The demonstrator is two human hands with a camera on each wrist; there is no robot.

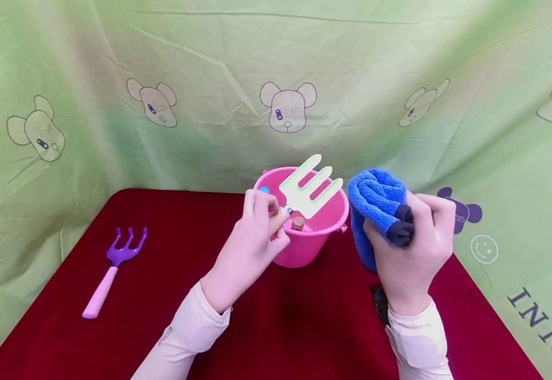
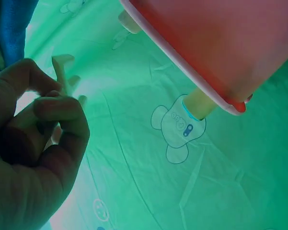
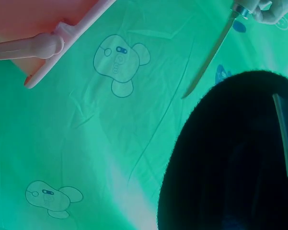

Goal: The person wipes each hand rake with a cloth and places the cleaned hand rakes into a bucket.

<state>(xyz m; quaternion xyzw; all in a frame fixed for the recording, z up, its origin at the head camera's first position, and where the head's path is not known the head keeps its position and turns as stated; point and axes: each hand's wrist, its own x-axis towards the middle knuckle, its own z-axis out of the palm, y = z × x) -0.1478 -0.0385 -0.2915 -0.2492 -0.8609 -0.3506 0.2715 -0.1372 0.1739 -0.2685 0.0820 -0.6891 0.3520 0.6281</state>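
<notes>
My left hand (image 1: 257, 227) grips the wooden handle of a pale green garden hand fork (image 1: 306, 195). Its three tines point up and to the right, overlapping the mouth of a pink bucket (image 1: 304, 248) in the head view. In my right hand (image 1: 414, 248) is a bunched blue towel (image 1: 376, 195) with black edging, held right of the bucket. Seen from the left wrist, my left fingers (image 2: 67, 112) curl around the fork's handle. The towel (image 3: 230, 158) shows as a dark mass in the right wrist view and hides my right hand there.
A purple hand rake (image 1: 125, 252) with a pink handle lies on the dark red tablecloth (image 1: 176, 253) at the left. Inside the bucket a wooden handle end (image 1: 297, 224) and a blue tip (image 1: 264, 190) show. Green printed curtains (image 1: 209, 53) enclose the table behind and at both sides.
</notes>
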